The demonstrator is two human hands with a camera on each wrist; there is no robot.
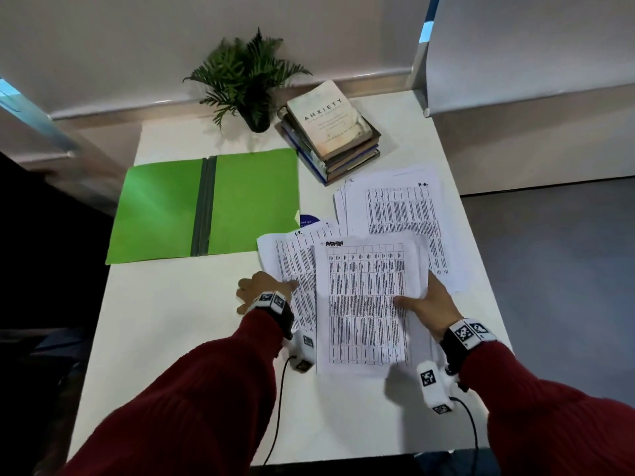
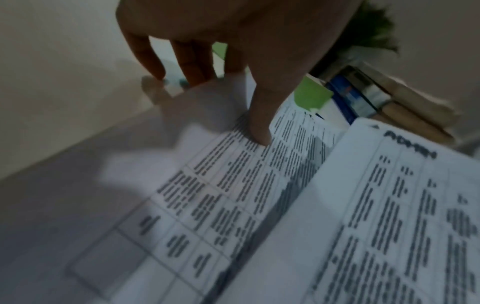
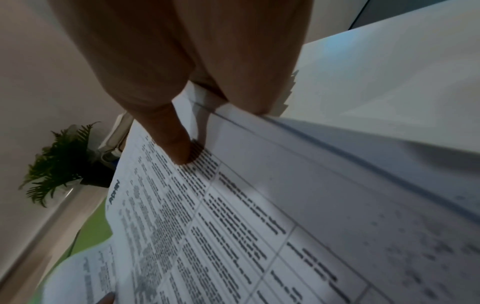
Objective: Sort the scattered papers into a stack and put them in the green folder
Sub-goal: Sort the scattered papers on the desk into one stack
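The papers (image 1: 360,304) lie just right of the open green folder (image 1: 206,204) on the table (image 1: 192,338). The right hand (image 1: 426,304) pinches the top sheets. The left hand (image 1: 261,286) presses a sheet beside them, thumb down, fingers loosely bent.

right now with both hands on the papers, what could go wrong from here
1. The right hand pinches only the right edge of the ADMIN sheet stack; lifted from there, the sheets could fan out or sag.
2. The left hand pins the sheet underneath with a thumb, so pulling against it may crease it.
3. The far pile beside the stack of books lies apart and could be left out of the green folder.
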